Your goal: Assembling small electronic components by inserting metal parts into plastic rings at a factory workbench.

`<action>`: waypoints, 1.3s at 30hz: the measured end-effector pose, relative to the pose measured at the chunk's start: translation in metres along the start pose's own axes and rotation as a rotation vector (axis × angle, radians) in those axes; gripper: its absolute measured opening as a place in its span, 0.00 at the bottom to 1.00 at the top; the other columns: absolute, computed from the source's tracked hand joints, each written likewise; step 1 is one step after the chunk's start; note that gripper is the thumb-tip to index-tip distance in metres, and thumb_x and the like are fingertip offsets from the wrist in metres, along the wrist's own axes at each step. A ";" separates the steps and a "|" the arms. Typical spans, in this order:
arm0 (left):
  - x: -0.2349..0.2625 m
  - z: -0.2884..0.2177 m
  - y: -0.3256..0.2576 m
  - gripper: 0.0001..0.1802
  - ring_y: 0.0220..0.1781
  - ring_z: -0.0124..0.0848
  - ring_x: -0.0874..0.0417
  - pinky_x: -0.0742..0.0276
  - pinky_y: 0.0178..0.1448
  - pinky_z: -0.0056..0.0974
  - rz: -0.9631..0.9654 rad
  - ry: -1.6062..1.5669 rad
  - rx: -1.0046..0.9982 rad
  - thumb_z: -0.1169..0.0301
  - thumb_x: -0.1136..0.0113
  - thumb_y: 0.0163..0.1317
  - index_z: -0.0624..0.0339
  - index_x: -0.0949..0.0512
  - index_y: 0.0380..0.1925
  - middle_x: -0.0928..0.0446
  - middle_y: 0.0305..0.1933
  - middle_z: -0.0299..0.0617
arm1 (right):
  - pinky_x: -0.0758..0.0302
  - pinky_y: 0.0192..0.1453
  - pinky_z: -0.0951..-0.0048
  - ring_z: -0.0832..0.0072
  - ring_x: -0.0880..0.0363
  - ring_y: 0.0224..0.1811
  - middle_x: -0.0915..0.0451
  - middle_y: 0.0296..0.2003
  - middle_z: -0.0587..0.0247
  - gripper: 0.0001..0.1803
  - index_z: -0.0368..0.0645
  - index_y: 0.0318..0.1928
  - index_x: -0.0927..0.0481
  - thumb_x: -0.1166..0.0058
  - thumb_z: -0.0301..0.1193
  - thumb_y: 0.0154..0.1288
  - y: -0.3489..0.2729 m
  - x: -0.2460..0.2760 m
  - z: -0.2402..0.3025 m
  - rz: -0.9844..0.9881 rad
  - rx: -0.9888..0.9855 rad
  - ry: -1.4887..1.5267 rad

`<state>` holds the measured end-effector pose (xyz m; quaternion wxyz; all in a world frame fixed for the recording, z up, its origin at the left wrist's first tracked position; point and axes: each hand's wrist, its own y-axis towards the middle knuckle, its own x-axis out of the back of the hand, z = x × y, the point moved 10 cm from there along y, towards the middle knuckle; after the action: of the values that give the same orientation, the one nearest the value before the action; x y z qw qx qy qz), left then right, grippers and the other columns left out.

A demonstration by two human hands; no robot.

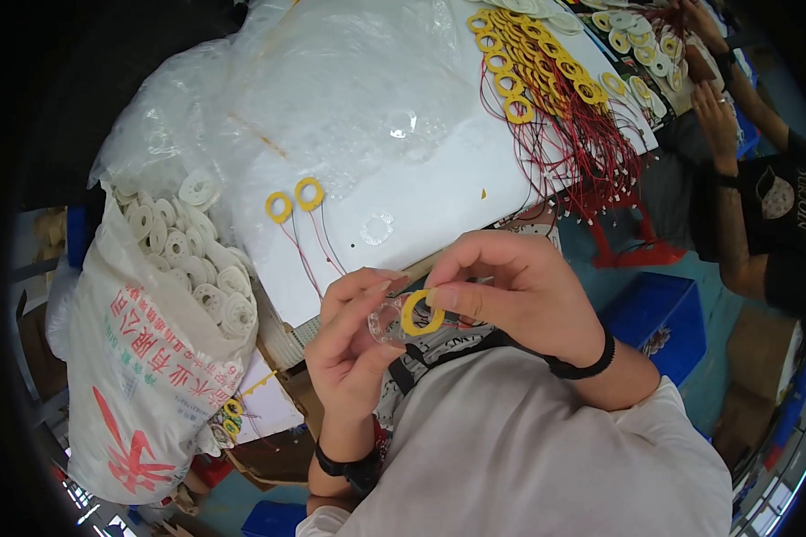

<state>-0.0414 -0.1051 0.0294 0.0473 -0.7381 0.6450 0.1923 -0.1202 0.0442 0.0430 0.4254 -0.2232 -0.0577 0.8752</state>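
Observation:
Close to my body, at the table's near edge, my left hand (349, 340) pinches a clear plastic ring (381, 322) by its rim. Thumb and fingers of my right hand (506, 291) grip a yellow ring (412, 327) with thin wires trailing from it. The two rings are side by side and seem to overlap a little; whether they touch, I cannot tell. Beyond my left hand, two yellow rings with red and black wires (295, 200) lie on the white tabletop (457, 192). Near them lies another clear ring (378, 227).
A large clear plastic bag (322, 80) spreads over the table's far left. At left stands a white sack (143, 358) full of white discs (210, 300). Wired yellow rings (533, 58) pile up at the far right. A co-worker (752, 215) sits at right, near a blue bin (663, 327).

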 end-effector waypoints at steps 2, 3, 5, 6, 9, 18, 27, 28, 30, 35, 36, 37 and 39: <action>0.001 -0.001 -0.001 0.29 0.64 0.47 0.20 0.23 0.68 0.46 -0.022 0.079 -0.052 0.79 0.29 0.60 0.71 0.23 0.63 0.23 0.61 0.55 | 0.21 0.43 0.81 0.84 0.19 0.38 0.16 0.38 0.66 0.05 0.34 0.44 0.17 0.37 0.21 0.71 0.000 -0.005 -0.008 0.011 -0.063 0.038; 0.001 -0.002 -0.001 0.29 0.64 0.47 0.20 0.23 0.68 0.46 -0.019 0.079 -0.047 0.79 0.29 0.60 0.71 0.23 0.63 0.23 0.61 0.55 | 0.22 0.42 0.82 0.85 0.20 0.38 0.16 0.38 0.67 0.05 0.34 0.44 0.17 0.36 0.21 0.70 0.001 -0.006 -0.008 0.014 -0.007 0.018; -0.001 0.000 -0.003 0.30 0.64 0.47 0.20 0.22 0.67 0.47 0.014 0.075 -0.001 0.79 0.29 0.60 0.71 0.23 0.63 0.23 0.62 0.55 | 0.24 0.41 0.83 0.87 0.21 0.37 0.16 0.38 0.68 0.06 0.34 0.44 0.17 0.35 0.20 0.69 0.001 -0.008 -0.007 0.020 0.046 0.001; -0.001 0.001 -0.003 0.30 0.64 0.47 0.20 0.22 0.67 0.47 0.014 0.076 0.002 0.79 0.29 0.60 0.71 0.23 0.63 0.23 0.62 0.55 | 0.25 0.40 0.84 0.88 0.22 0.37 0.16 0.37 0.68 0.06 0.34 0.44 0.17 0.35 0.20 0.69 0.001 -0.008 -0.007 0.018 0.049 -0.041; 0.000 0.002 -0.002 0.30 0.63 0.46 0.19 0.22 0.66 0.46 -0.012 0.072 -0.003 0.79 0.28 0.59 0.72 0.23 0.63 0.23 0.62 0.55 | 0.27 0.38 0.85 0.90 0.23 0.36 0.16 0.36 0.69 0.06 0.35 0.44 0.17 0.34 0.20 0.69 0.002 -0.008 -0.006 0.010 0.064 -0.090; 0.001 0.007 -0.002 0.30 0.62 0.45 0.18 0.21 0.64 0.44 0.001 0.134 0.011 0.77 0.27 0.59 0.72 0.22 0.62 0.23 0.61 0.54 | 0.29 0.36 0.85 0.91 0.25 0.34 0.17 0.34 0.71 0.05 0.36 0.43 0.17 0.34 0.21 0.69 0.003 -0.004 -0.009 0.024 0.076 -0.164; -0.003 0.011 0.000 0.29 0.62 0.43 0.18 0.20 0.63 0.41 0.057 0.152 0.043 0.79 0.27 0.58 0.73 0.21 0.62 0.24 0.61 0.54 | 0.29 0.36 0.85 0.91 0.25 0.34 0.17 0.34 0.71 0.05 0.36 0.42 0.18 0.34 0.21 0.69 0.004 -0.002 -0.013 0.032 0.076 -0.177; -0.003 0.010 0.000 0.29 0.62 0.42 0.19 0.20 0.63 0.41 0.052 0.146 0.031 0.79 0.28 0.59 0.73 0.22 0.62 0.24 0.61 0.54 | 0.29 0.36 0.85 0.92 0.25 0.34 0.17 0.34 0.71 0.05 0.36 0.42 0.18 0.34 0.21 0.69 0.004 -0.002 -0.012 0.041 0.084 -0.206; -0.005 0.009 -0.001 0.29 0.62 0.42 0.19 0.20 0.63 0.40 0.048 0.141 0.017 0.79 0.28 0.59 0.73 0.22 0.62 0.24 0.62 0.54 | 0.29 0.36 0.85 0.92 0.25 0.34 0.17 0.33 0.71 0.06 0.37 0.42 0.19 0.34 0.21 0.69 0.004 -0.002 -0.012 0.043 0.073 -0.214; -0.009 0.010 -0.003 0.29 0.63 0.40 0.19 0.20 0.64 0.40 0.008 0.190 0.079 0.81 0.32 0.63 0.72 0.24 0.65 0.24 0.61 0.52 | 0.30 0.35 0.85 0.92 0.25 0.33 0.19 0.32 0.72 0.08 0.38 0.41 0.23 0.34 0.21 0.69 0.006 0.002 -0.017 -0.005 0.075 -0.202; -0.011 0.010 -0.002 0.29 0.63 0.40 0.19 0.20 0.64 0.40 0.011 0.183 0.078 0.81 0.32 0.63 0.72 0.24 0.65 0.24 0.61 0.52 | 0.30 0.35 0.85 0.92 0.25 0.33 0.19 0.32 0.73 0.09 0.39 0.41 0.24 0.34 0.21 0.69 0.007 0.006 -0.018 -0.027 0.073 -0.235; -0.011 0.012 -0.002 0.29 0.63 0.39 0.19 0.20 0.64 0.39 -0.003 0.169 0.113 0.82 0.34 0.64 0.72 0.25 0.66 0.24 0.61 0.52 | 0.30 0.34 0.85 0.92 0.26 0.33 0.20 0.31 0.73 0.10 0.39 0.42 0.25 0.34 0.21 0.69 0.006 0.008 -0.019 -0.046 0.074 -0.267; -0.011 0.013 -0.005 0.28 0.63 0.38 0.19 0.21 0.65 0.39 -0.010 0.144 0.142 0.84 0.36 0.65 0.73 0.25 0.66 0.25 0.62 0.51 | 0.30 0.34 0.85 0.92 0.26 0.32 0.20 0.31 0.73 0.10 0.39 0.41 0.24 0.33 0.22 0.68 0.005 0.009 -0.024 -0.066 0.059 -0.220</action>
<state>-0.0409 -0.0898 0.0208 0.0543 -0.7479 0.6551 0.0923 -0.1177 0.0454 0.0167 0.4513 -0.1112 -0.0855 0.8813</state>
